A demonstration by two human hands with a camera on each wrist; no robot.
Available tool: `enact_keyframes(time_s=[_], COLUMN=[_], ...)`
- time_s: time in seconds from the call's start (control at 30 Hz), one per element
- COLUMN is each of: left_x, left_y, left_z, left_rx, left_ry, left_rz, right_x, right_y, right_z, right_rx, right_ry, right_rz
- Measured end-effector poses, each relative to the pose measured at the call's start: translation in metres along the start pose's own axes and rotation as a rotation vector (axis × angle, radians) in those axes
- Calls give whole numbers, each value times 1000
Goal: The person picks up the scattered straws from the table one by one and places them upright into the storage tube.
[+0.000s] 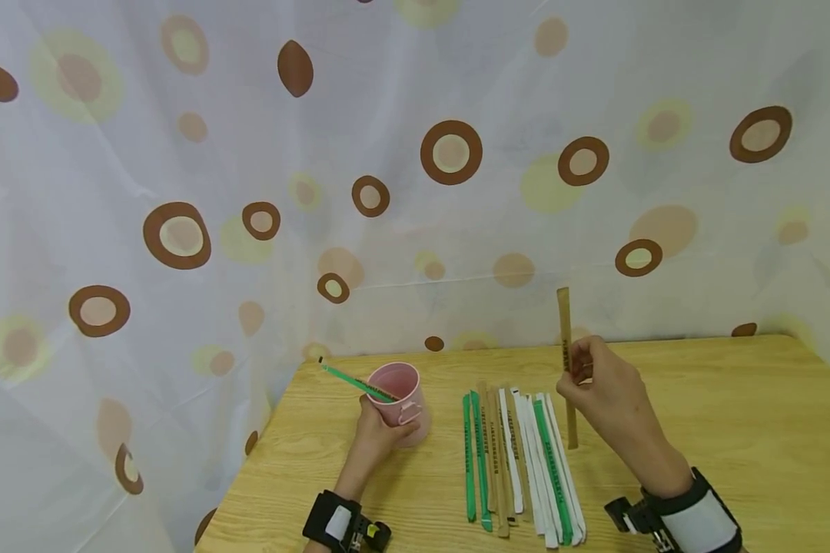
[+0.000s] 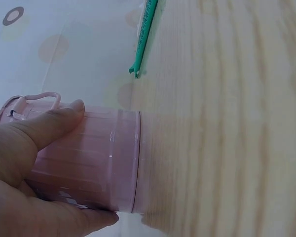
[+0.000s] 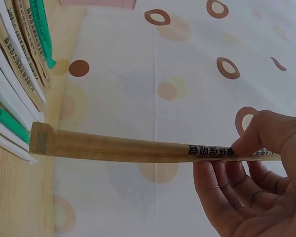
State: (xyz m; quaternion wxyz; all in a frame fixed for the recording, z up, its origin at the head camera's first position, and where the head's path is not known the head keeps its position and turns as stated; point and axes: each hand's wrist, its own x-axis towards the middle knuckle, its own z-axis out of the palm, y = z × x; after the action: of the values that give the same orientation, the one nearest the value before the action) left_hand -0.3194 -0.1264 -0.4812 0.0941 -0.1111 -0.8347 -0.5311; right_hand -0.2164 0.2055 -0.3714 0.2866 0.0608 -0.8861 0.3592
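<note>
Right hand [image 1: 612,395]: thumb and fingertips pinching one brown paper-wrapped straw [image 1: 565,322], long axis near upright, well right of the pink handled cup [image 1: 420,413]; dark Chinese print, seemingly 环保吸管, partly covered. Left hand [image 1: 376,432]: nearer the cup, fingers curled round it. Green-wrapped straw [image 1: 349,376]: in cup, leaning left. Row of wrapped straws [image 1: 534,468]: right of cup.

You have one pink cup [image 1: 420,407] near the far-left corner of the surface [image 1: 733,430], with at least one green straw [image 1: 346,375] in it. You have one brown straw [image 1: 565,330] raised. Between the surface's left and right edges, you have three green straws [image 1: 469,461], plus several brown straws [image 1: 500,499] and white straws [image 1: 528,461], too overlapped to count exactly.
</note>
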Motion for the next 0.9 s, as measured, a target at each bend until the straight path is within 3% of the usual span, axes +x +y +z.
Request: enact_keyframes(time_s=[0.43,0.73,0.9], left_x=[0,-6,3], left_y=[-1,-8,-3], left_z=[1,2,-1], left_rx=[9,-14,-5], left_ry=[3,19,15], left_rz=[7,-11,-5], right_x=[-2,18,46], right_y=[-9,-46,-71], right_z=[29,83,106], right_rx=[136,294,355], right_ry=[-25,-121,-76], right_rz=[-96,-439,-570])
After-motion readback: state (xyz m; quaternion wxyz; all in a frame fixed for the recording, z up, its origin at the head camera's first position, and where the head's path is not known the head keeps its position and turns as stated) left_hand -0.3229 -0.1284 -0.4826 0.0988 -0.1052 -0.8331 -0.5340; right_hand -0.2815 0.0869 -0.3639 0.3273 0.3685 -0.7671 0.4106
